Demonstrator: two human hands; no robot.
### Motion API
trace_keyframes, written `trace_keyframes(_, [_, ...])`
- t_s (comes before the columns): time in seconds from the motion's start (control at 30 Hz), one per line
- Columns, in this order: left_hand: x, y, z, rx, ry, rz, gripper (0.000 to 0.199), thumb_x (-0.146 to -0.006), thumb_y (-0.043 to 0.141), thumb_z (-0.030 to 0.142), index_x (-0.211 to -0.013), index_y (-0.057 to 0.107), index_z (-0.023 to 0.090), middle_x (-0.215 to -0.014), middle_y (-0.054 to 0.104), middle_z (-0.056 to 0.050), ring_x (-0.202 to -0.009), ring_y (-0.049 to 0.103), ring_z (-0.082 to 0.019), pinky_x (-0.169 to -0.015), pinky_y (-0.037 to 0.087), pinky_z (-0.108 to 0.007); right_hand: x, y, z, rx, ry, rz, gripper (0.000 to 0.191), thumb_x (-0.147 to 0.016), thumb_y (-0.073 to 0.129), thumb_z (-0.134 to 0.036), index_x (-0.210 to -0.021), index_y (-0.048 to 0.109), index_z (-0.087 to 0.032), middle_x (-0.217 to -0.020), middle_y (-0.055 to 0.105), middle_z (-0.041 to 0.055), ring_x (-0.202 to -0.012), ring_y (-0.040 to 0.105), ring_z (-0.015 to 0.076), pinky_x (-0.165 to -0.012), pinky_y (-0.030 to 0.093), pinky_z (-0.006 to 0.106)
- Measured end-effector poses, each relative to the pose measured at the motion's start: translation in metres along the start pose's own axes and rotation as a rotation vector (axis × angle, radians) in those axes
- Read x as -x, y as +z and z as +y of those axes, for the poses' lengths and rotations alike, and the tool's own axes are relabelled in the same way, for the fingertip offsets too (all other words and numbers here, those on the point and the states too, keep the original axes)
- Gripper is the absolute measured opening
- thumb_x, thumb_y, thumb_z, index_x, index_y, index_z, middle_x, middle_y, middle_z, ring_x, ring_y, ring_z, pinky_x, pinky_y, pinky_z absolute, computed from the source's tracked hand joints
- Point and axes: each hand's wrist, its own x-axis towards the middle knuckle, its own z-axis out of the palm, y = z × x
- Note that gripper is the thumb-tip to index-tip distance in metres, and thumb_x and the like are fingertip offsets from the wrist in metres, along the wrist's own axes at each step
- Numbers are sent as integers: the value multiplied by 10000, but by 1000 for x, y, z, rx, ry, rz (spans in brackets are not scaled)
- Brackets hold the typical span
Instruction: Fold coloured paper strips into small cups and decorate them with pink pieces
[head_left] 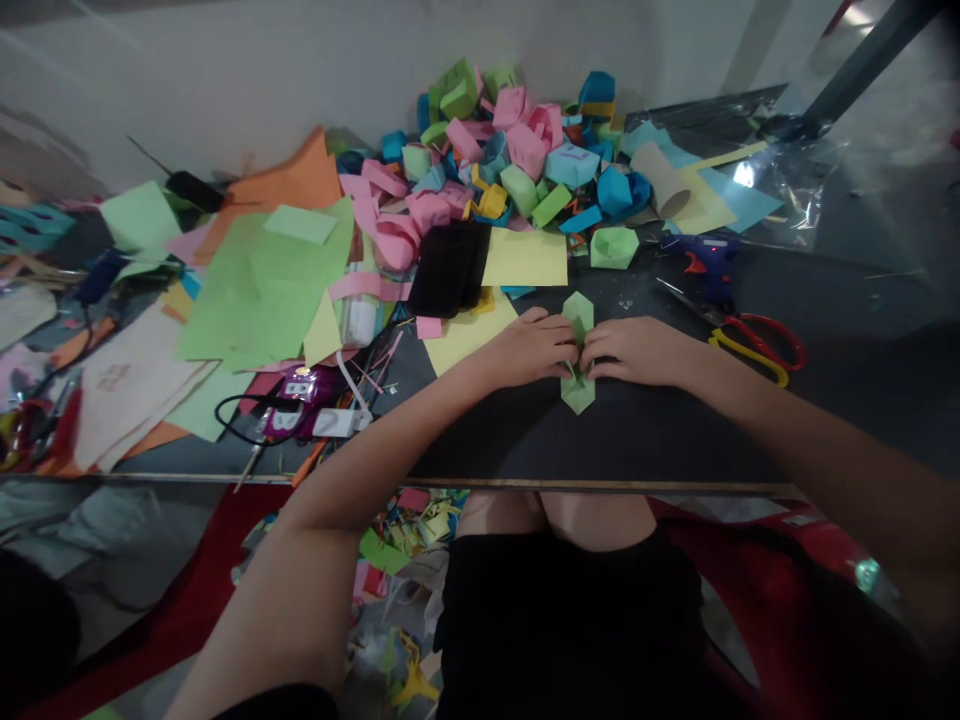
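Note:
A folded piece of light green paper [578, 395] with pointed ends lies on the dark tabletop, its long side running away from me. My left hand [536, 347] grips its left edge near the middle, fingers curled over it. From the other side, my right hand [626, 350] pinches the right edge, so both sets of fingertips almost meet. The fingers partly hide the paper's centre. Just beyond stands a small folded green paper box [613, 247]. Scissors with red and yellow handles [761, 345] lie to the right of my right hand.
A heap of colourful folded paper boxes [517, 140] rises against the wall. Behind the scissors is a blue glue gun [705, 258]. A black phone-like object [448, 268], yellow paper [529, 258] and large green sheets [262, 280] lie left. The table edge [525, 485] runs before my lap.

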Motion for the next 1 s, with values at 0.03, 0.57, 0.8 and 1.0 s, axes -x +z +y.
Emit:
trace_keyframes(0.03, [1,2,-2,48,-11,4,173,-1002,619,379,-1026,714,236,-1082,745,-35,-1154,582,-209,-873,312,-365,-1,0,1,-41,40,-14,127,-924,667,-268,-911,791,-242,-1001,772,32,-894,688,185,-647,404,269])
trace_keyframes(0.57, [-7,-22,29,-435,3,-26,390,-928,410,-16,-1054,751,124,-998,749,-127,-1106,613,-229,-915,415,-367,-3,0,-27,419,6,201,344,-952,450,-46,-825,750,-157,-799,700,134,-790,572,218,-637,330,359])
trace_keyframes(0.8, [10,14,42,-333,-92,77,430,-939,360,10,-1125,718,159,-1232,724,-151,-1107,637,-197,-798,400,-343,5,21,-40,449,70,275,431,-1016,365,-84,-846,752,-170,-744,666,99,-671,474,193,-578,242,369])
trace_keyframes(1.0, [14,8,33,-395,-113,125,415,-984,339,-6,-1125,685,174,-1237,722,-101,-1219,607,-169,-829,419,-306,6,27,-40,479,79,283,420,-1008,369,-72,-843,744,-163,-783,693,93,-627,451,173,-567,256,360])
